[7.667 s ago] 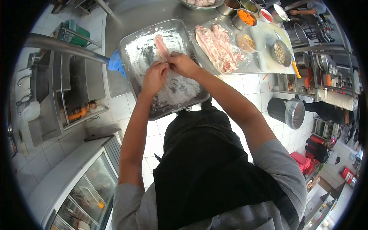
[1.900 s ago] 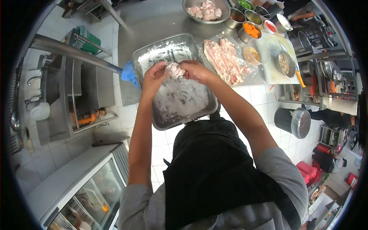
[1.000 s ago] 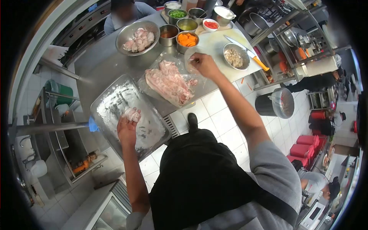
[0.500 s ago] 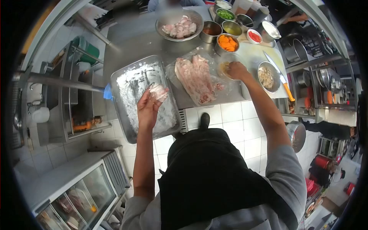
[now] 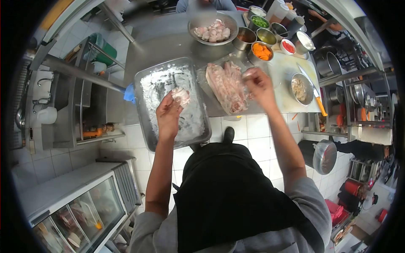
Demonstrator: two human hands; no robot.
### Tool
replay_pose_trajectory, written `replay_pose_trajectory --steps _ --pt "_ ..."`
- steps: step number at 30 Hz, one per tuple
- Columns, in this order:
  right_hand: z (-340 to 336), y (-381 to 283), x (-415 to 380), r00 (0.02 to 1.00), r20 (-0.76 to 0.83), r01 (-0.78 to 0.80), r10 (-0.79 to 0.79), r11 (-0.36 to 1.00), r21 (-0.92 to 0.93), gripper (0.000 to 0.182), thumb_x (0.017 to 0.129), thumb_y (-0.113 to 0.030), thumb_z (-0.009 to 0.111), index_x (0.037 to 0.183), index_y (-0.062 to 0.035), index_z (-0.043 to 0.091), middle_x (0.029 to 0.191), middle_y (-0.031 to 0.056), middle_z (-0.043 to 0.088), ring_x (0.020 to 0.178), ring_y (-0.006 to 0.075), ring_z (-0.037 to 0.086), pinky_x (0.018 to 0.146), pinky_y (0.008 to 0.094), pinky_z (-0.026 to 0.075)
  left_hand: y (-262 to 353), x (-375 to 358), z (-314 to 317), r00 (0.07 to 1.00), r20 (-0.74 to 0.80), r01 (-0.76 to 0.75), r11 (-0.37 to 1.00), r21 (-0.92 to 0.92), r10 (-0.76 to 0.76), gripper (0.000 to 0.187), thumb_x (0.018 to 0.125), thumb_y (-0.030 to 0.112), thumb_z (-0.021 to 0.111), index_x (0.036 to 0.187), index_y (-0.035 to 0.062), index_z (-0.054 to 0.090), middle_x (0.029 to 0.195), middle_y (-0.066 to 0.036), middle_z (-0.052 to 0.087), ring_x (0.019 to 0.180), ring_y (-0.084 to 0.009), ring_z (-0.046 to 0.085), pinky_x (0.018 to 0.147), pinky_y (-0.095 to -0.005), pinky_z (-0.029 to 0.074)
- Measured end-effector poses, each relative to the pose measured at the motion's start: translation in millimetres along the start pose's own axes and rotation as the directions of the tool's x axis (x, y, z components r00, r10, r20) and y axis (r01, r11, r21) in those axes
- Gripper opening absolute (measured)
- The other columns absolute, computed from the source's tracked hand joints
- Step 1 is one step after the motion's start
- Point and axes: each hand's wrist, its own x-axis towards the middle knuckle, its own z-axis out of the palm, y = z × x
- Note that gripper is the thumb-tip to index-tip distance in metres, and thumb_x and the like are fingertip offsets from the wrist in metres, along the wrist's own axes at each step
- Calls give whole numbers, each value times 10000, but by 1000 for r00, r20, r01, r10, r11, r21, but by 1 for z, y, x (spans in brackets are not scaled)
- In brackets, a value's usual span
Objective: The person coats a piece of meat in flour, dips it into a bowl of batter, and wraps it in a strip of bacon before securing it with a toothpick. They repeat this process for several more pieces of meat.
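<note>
My left hand (image 5: 168,116) grips a pale, flour-dusted piece of raw meat (image 5: 181,96) between thumb and fingers. It hovers over a metal tray (image 5: 145,130) coated with white powder. My right hand (image 5: 260,88) is raised at the right edge of a flat stack of raw meat strips (image 5: 228,86) lying on clear plastic. Its thumb and fingers are pinched together, slightly blurred; whatever is between them is too small to make out.
A metal bowl of meat chunks (image 5: 213,33) stands at the back. Cups of carrot (image 5: 262,52) and chopped greens (image 5: 259,21) sit right of it. An orange-handled knife (image 5: 319,102) lies beside a small bowl (image 5: 302,89) on the cutting board. Another person (image 5: 205,5) is across the table.
My right hand has lifted out of a small clear container and drawn left toward the meat strips. The left hand still holds its piece. The view has shifted slightly.
</note>
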Motion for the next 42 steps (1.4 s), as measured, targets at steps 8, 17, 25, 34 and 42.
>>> replay_pose_trajectory --steps 8,17,25,34,42 --pt "158 -65 -32 966 52 259 -254 947 -188 124 854 -25 685 977 -17 676 896 94 671 762 176 645 652 269 507 25 -13 -5 998 -48 -30 1000 -1 30 338 969 -10 570 1307 -23 543 1240 -131 649 1087 -183 641 853 -270 514" --pt "199 -75 -35 890 81 452 -449 846 -282 109 829 3 677 934 10 647 935 148 661 714 275 645 591 346 517 46 -30 -15 990 -121 -73 997 16 74 414 938 -16 623 1340 -42 527 1238 -104 647 1057 -131 613 814 -244 490" --pt "218 -57 -40 875 86 474 -476 810 -345 114 814 12 684 916 11 632 957 157 661 741 297 660 620 365 535 48 -28 -27 983 -156 -91 994 68 101 375 917 -6 676 1284 -42 606 1112 -77 696 889 -77 608 701 -211 465" --pt "225 -40 -42 871 62 477 -488 808 -347 87 826 14 673 899 15 626 962 164 649 805 338 658 671 388 539 37 -27 -38 981 -160 -73 970 234 113 336 943 6 644 1276 -37 617 1126 -83 694 918 -95 636 733 -216 516" --pt "216 -24 -45 911 63 406 -407 860 -310 91 840 12 671 929 14 653 988 169 650 885 336 659 755 380 537 24 -23 -31 980 -112 -125 943 308 167 304 918 -5 681 1216 -60 652 1077 -85 702 924 -111 648 801 -231 528"
